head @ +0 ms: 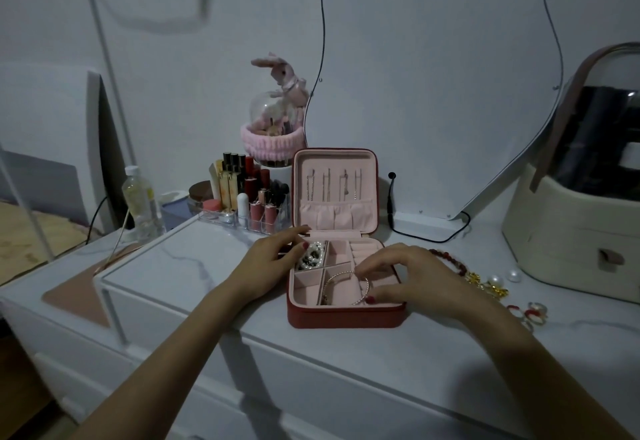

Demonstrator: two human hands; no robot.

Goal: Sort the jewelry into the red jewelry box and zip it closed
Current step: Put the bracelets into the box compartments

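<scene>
Right hand [401, 275] pinching bangle [346, 284] over open red jewelry box [346, 316]; writing unreadable.

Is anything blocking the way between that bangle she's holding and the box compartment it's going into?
Nothing visible. The right hand holds the thin bangle right over the open front compartment of the red jewelry box. The lid stands upright behind, and the left hand rests at the pearl bracelet, off to the side.

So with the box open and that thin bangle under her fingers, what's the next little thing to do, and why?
Probably let the right hand settle the bangle flat in its front compartment of the red jewelry box and release it: it sits tilted across a divider, and the red bead bracelet, pearls and rings lie outside on the dresser.
</scene>
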